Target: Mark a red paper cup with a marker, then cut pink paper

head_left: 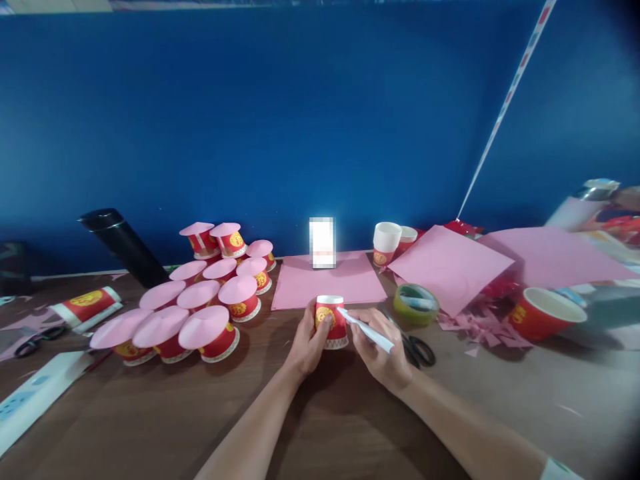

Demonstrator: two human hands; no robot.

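My left hand [309,343] is wrapped round the left side of a red paper cup [339,327] with a gold emblem and a white band at each end. The cup stands with its narrow end up, above the dark wooden table. In my right hand [383,350] is a white pen [370,331], its tip at the cup's upper right side. Whether the tip touches the cup, I cannot tell. Behind the cup lies a stack of pink paper [300,287]. Black-handled scissors [423,351] lie beside my right hand, partly hidden by it.
Several red cups with pink paper cones [207,327] stand at left, near a black flask [125,247]. A power strip [43,393] lies front left. Right are a tape roll [415,305], pink sheets [453,263], paper scraps [487,330] and a tilted cup [543,317]. A blue partition [280,120] rises behind.
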